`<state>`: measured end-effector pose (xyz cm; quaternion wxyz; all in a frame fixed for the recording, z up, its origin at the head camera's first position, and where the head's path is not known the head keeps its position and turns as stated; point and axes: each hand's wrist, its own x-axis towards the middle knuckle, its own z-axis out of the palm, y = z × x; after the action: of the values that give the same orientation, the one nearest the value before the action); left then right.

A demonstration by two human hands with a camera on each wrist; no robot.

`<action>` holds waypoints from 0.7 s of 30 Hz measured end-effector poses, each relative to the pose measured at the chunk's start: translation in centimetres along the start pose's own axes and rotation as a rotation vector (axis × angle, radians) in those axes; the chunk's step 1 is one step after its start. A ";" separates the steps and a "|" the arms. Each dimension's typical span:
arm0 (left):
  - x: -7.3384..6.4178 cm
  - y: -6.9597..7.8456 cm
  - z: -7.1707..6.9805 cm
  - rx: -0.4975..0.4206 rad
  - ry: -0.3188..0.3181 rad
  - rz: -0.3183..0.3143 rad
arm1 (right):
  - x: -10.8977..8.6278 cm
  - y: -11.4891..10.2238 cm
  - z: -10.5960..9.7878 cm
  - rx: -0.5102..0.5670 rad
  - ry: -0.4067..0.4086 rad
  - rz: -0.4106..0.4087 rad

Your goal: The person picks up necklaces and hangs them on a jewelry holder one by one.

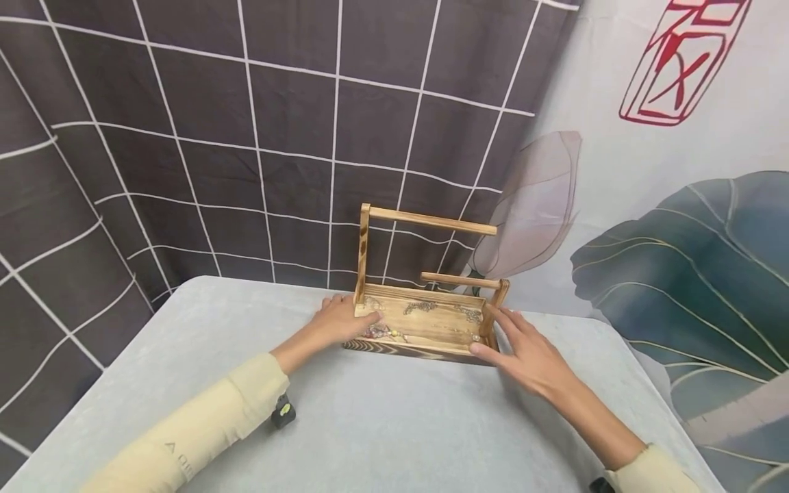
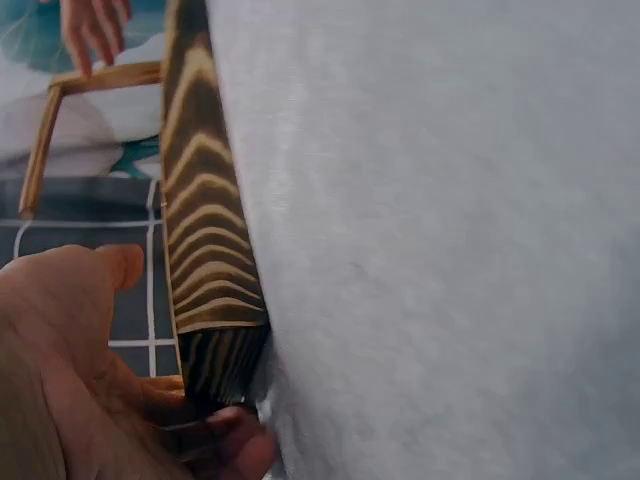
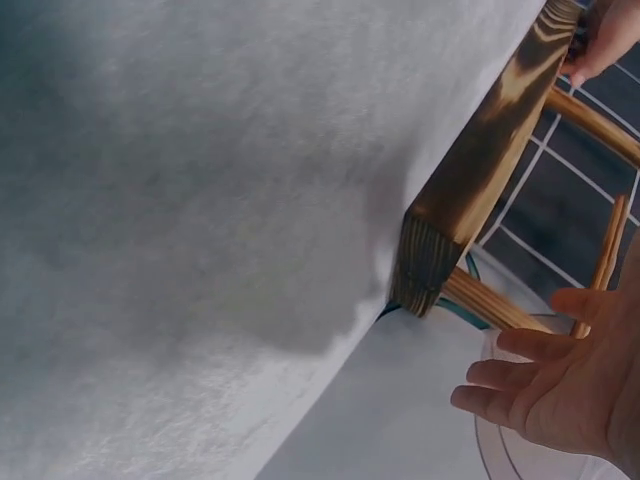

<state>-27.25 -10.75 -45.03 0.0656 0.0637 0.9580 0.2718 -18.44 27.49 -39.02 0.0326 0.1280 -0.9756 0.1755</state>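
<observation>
"What's in hand?"

"Steadying the wooden tray [image 1: 444, 333], I'd judge: it sits between the hands, the left hand [image 1: 335, 319] gripping one end, the right hand [image 1: 533, 352] loosely spread at the other. Shifting it would call for a firmer right hold"

"And its make?"

"Long box, scorched-looking wavy grain, slim handle bars [image 1: 431, 220]; beads [image 1: 373, 333] just beside the left grip, fine metal chains [image 1: 421, 307] between both, soft pale cloth [image 1: 394, 424] beneath"

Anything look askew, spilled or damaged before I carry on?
No damage or spill shows. Slightly odd, perhaps: the chains lie bunched inside the wooden tray, while both bars above it look bare.
</observation>
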 end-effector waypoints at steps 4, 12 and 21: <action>1.7 -1.3 0.1 -0.173 -0.056 -0.074 | 0.2 -0.3 0.0 -0.001 0.007 -0.002; -0.9 0.9 -3.7 -0.564 -0.234 -0.315 | 0.3 -1.1 -0.1 -0.010 -0.026 0.037; -1.0 0.5 -4.7 -0.722 -0.348 -0.340 | 2.0 -2.1 1.2 0.063 -0.044 0.000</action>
<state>-26.93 -12.90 -40.72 0.2878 -0.0770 0.7732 0.5598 -19.79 24.67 -39.21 0.0070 0.1330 -0.9700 0.2031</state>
